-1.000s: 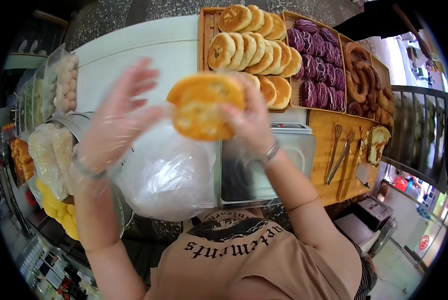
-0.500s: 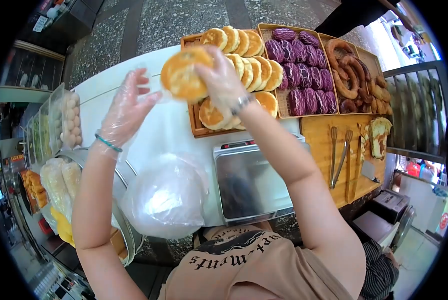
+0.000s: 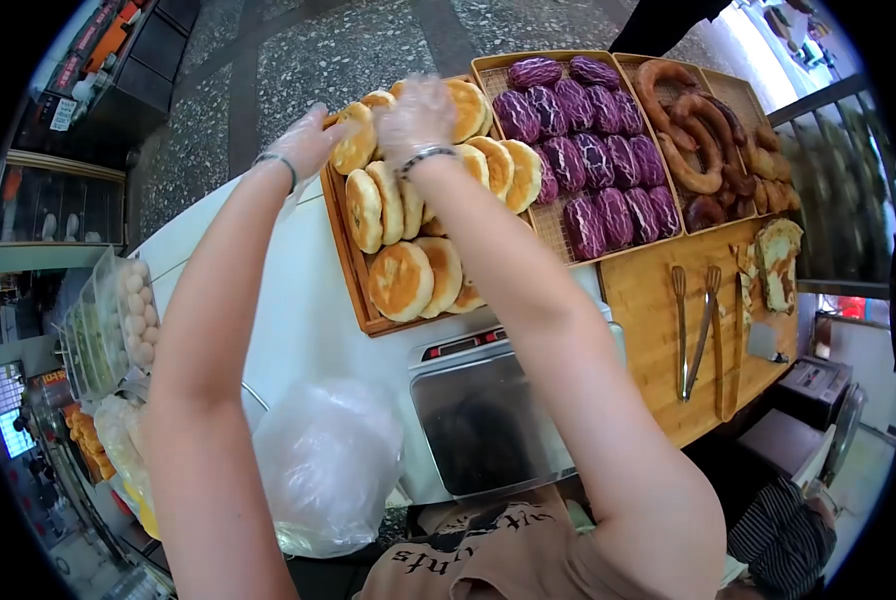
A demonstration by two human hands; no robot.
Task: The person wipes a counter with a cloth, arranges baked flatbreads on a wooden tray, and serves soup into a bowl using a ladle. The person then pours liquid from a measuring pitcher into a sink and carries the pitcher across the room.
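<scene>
Far left: clear plastic box with eggs (image 3: 136, 312) on the white table (image 3: 293, 265). Nearer, a bunched clear plastic bag (image 3: 333, 450) by the table's near edge. Left hand (image 3: 303, 145), in a thin clear glove, is at the far-left corner of the wooden tray (image 3: 354, 268), thumb stretched right to a round bread (image 3: 354, 142). Can't tell whether it pinches that bread or just touches it. The bread sits between the hands, tilted, far-left corner of the tray. Right hand (image 3: 416, 120), also gloved, is just right of it, reaching over the far row, blurred; can't tell its grip. More breads lean in rows nearer and to the right. Scale (image 3: 493, 420) near side of the tray, pan bare. Further right: purple buns (image 3: 594, 160) in their own tray, then brown rings (image 3: 670, 70). Nearer those, metal tongs (image 3: 680, 330) on a wooden board (image 3: 633, 310).
</scene>
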